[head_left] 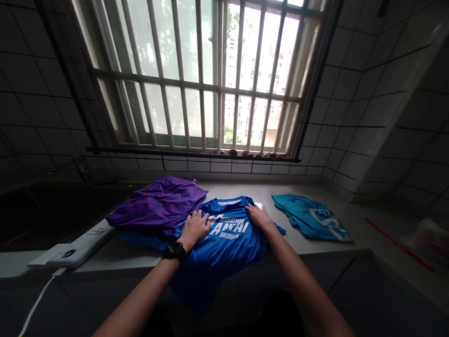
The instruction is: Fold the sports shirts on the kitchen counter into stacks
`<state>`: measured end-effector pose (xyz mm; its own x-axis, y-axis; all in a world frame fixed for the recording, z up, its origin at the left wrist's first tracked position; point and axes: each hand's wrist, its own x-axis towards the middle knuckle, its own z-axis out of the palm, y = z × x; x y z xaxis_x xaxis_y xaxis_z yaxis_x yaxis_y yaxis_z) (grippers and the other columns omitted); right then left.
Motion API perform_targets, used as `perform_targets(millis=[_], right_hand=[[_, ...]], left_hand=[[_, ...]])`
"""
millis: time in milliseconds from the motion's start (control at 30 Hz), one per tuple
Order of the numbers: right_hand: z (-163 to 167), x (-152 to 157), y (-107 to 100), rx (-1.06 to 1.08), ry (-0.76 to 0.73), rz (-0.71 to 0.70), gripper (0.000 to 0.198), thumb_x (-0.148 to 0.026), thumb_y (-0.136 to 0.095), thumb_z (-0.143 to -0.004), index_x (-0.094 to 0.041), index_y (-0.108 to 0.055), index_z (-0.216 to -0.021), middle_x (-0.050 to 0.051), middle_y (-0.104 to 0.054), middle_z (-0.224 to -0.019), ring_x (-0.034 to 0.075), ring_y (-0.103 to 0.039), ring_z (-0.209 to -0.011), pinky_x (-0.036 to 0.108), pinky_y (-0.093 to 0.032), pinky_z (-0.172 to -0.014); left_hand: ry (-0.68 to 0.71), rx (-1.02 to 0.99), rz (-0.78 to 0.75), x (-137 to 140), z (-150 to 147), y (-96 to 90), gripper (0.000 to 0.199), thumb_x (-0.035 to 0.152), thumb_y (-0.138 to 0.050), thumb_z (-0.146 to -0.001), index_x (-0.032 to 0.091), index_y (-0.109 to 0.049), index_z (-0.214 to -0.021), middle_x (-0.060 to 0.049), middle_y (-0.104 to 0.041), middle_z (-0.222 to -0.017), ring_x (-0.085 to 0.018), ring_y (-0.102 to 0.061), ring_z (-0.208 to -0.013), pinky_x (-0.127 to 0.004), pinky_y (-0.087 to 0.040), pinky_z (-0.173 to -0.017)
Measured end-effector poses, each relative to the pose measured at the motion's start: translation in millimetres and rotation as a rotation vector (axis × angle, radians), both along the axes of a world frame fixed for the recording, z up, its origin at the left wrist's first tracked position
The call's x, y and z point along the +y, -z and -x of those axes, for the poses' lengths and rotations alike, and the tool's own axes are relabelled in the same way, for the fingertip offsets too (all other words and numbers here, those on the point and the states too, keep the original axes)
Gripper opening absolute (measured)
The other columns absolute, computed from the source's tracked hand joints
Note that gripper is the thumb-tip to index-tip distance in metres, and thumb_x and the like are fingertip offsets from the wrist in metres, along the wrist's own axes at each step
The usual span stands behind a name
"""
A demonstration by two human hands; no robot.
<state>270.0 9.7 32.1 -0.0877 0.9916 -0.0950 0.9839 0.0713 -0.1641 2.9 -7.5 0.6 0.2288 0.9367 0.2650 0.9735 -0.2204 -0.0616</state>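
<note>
A blue T-shirt [228,243] with white lettering lies spread on the counter, collar toward the window, its lower part hanging over the front edge. My left hand [197,227], with a dark watch on the wrist, rests on the shirt's left shoulder area, fingers apart and slightly bent. On the right side near the collar, my right hand [258,216] presses on the fabric with its fingers laid out. A purple garment [163,201] is heaped to the left, over more blue cloth. To the right lies a folded teal shirt [310,217] with a pale print.
A white power strip [84,243] with a cable lies on the counter [242,182] at the left, beside a dark sink [52,210] with a tap. The barred window [206,84] is behind. At the right are a red strip [400,245] and a clear plastic bag [430,241].
</note>
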Motion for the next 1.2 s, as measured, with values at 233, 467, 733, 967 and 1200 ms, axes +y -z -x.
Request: perform_targets(millis=[233,467,733,967,1200], right_hand=[[59.2,-24.0,7.5,0.011,0.329,0.064,0.065,-0.04,-0.033,-0.109,-0.012,-0.028,-0.168,0.031,-0.016,-0.172,0.046,-0.022,-0.159,0.069,-0.027,-0.119],[45.6,-32.6,24.8,0.053,0.264,0.031,0.072,-0.055,-0.023,-0.109,-0.019,-0.019,-0.171,0.023,-0.007,-0.177,0.046,-0.006,-0.162,0.079,-0.01,-0.119],[2.6,-18.5,35.1,0.027,0.096,-0.021,0.067,-0.055,-0.023,-0.109,-0.027,-0.024,-0.17,0.007,-0.011,-0.178,0.033,-0.009,-0.164,0.073,-0.01,-0.125],[-3.1,-23.5,37.9,0.093,0.095,-0.138,0.059,-0.037,-0.031,-0.108,-0.021,-0.041,-0.163,0.009,-0.031,-0.173,0.027,-0.024,-0.161,0.063,-0.016,-0.129],[1.3,-28.2,21.0,0.031,0.079,-0.155,0.053,-0.037,-0.039,-0.106,-0.022,-0.057,-0.153,0.012,-0.045,-0.166,0.029,-0.041,-0.153,0.055,-0.024,-0.128]], left_hand=[[-0.039,0.015,0.058,4.5,-0.6,2.4,0.054,0.031,-0.037,-0.104,0.015,-0.059,-0.15,-0.023,-0.061,-0.142,-0.036,-0.057,-0.129,-0.048,-0.047,-0.106],[-0.03,0.028,0.109,-7.7,-4.6,-13.5,0.048,0.021,-0.038,-0.103,0.016,-0.063,-0.143,-0.023,-0.063,-0.138,-0.035,-0.059,-0.128,-0.045,-0.05,-0.103],[0.097,-0.476,-0.019,-16.9,46.7,-66.8,0.039,0.011,-0.054,-0.089,0.017,-0.066,-0.125,-0.011,-0.07,-0.124,-0.024,-0.066,-0.119,-0.036,-0.051,-0.108],[-0.245,-0.544,-0.415,-10.9,69.5,-111.8,0.048,-0.001,-0.046,-0.08,0.016,-0.068,-0.119,-0.014,-0.069,-0.12,-0.026,-0.069,-0.111,-0.035,-0.054,-0.101],[-0.027,-0.142,0.031,-19.7,21.5,-93.1,0.041,0.013,-0.052,-0.092,0.015,-0.068,-0.129,-0.015,-0.072,-0.125,-0.029,-0.067,-0.121,-0.038,-0.051,-0.105]])
